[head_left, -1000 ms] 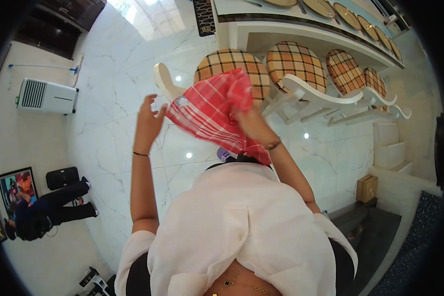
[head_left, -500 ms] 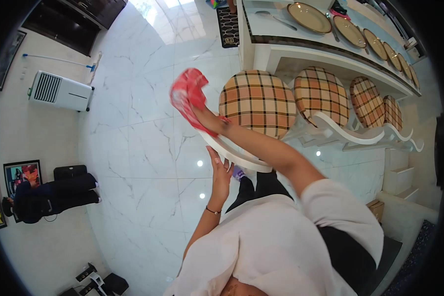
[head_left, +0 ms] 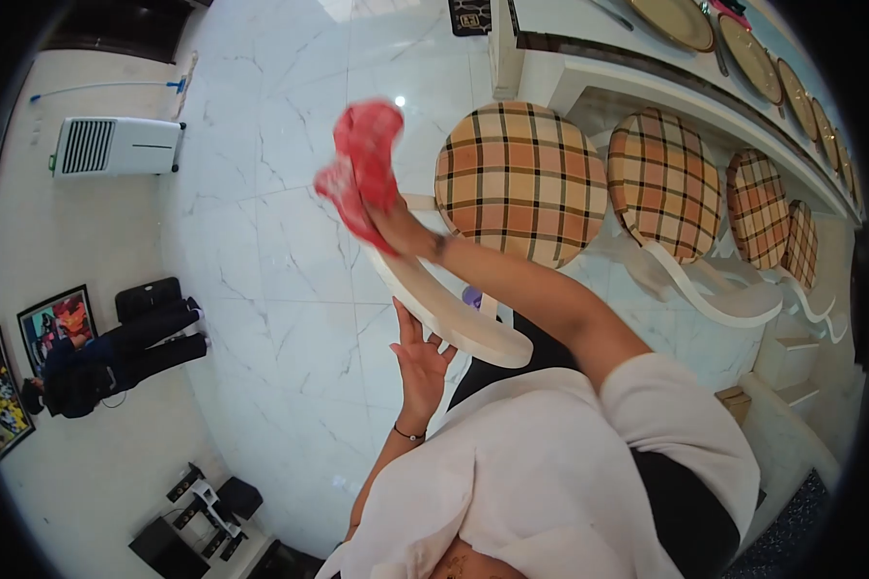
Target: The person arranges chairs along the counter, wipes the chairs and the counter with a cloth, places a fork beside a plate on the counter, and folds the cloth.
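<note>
A bunched red-and-white cloth [head_left: 367,159] is in my right hand [head_left: 396,230], its fingers mostly covered by the fabric. The cloth lies at the far end of the curved white top rail [head_left: 449,314] of a chair. My left hand [head_left: 423,372] is beside the near side of that rail, palm showing and fingers stretched out, with fingertips against or just behind the rail's edge. A round plaid seat cushion [head_left: 521,183] lies beyond the rail, partly covered by my right forearm.
More chairs with plaid cushions [head_left: 664,183] line the white counter [head_left: 589,82], where gold-rimmed plates [head_left: 671,21] stand. On the left are an air cooler [head_left: 116,147], a person in dark clothes [head_left: 116,362] by the wall, and black speakers [head_left: 169,545]. Marble tiles [head_left: 290,241] cover the floor.
The red cloth has shifted and changed shape at the rail's far end. The rail now appears more slanted and nearer my body. My left hand has turned, showing more palm, and the whole view has shifted.
</note>
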A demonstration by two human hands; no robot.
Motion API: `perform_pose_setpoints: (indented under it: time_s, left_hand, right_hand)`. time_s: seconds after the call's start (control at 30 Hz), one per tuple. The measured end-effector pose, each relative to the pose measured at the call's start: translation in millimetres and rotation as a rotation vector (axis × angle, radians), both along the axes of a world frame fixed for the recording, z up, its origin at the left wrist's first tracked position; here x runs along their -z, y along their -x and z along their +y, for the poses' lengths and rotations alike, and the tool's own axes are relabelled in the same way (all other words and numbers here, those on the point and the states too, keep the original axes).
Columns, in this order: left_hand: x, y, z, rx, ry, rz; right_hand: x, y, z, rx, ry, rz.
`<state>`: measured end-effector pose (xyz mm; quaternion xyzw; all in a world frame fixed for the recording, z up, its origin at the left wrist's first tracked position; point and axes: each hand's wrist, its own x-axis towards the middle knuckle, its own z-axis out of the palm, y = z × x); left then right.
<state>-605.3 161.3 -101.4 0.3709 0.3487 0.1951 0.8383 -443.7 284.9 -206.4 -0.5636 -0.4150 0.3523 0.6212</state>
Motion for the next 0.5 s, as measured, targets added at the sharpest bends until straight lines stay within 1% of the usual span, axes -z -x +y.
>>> perform_pose_setpoints:
  time_s: [0.03, 0.13, 0.17, 0.2, 0.27, 0.3, 0.37, 0.43, 0.47, 0.5]
  left_hand:
    - [-0.5, -0.6, -0.2, -0.027, 0.013, -0.049]
    - [-5.9, -1.4, -4.2, -0.033, 0.008, 0.062]
    - [-7.8, -2.5, -6.1, -0.034, 0.026, 0.073]
    - [-8.6, -3.1, -4.3, -0.034, 0.039, 0.026]
    - [-9.1, -10.9, -6.8, -0.041, -0.025, 0.014]
    - [-4.3, -5.7, -7.6, -0.042, 0.003, 0.017]
    - [3.0, 0.6, -7.3, -0.020, 0.002, 0.029]
    - [-8.4, -8.5, -5.8, -0.054, 0.009, 0.016]
    - [-9.9, -8.9, -5.9, -0.062, 0.011, 0.008]
    - [-12.1, -10.1, -5.2, -0.049, 0.018, -0.014]
  right_hand:
    - [-9.8, 0.9, -45.0, -0.190, 0.020, 0.026]
    - [-59.4, -22.4, -174.2, -0.711, 0.149, 0.049]
    - [-74.9, -36.6, -201.7, -0.814, 0.194, 0.058]
    - [-79.4, -43.6, -209.8, -0.813, 0.203, 0.126]
    - [-86.0, -45.4, -212.5, -0.752, 0.183, 0.313]
    - [-84.6, -37.3, -179.5, -0.730, 0.149, 0.098]
    - [-48.7, -7.7, -127.1, -0.419, 0.023, 0.137]
    - [-41.3, -4.3, -43.5, -0.067, -0.162, -0.049]
    - [-25.7, -3.6, -9.3, 0.038, -0.139, 0.040]
    - [-27.5, -7.5, 4.0, 0.142, -0.118, 0.128]
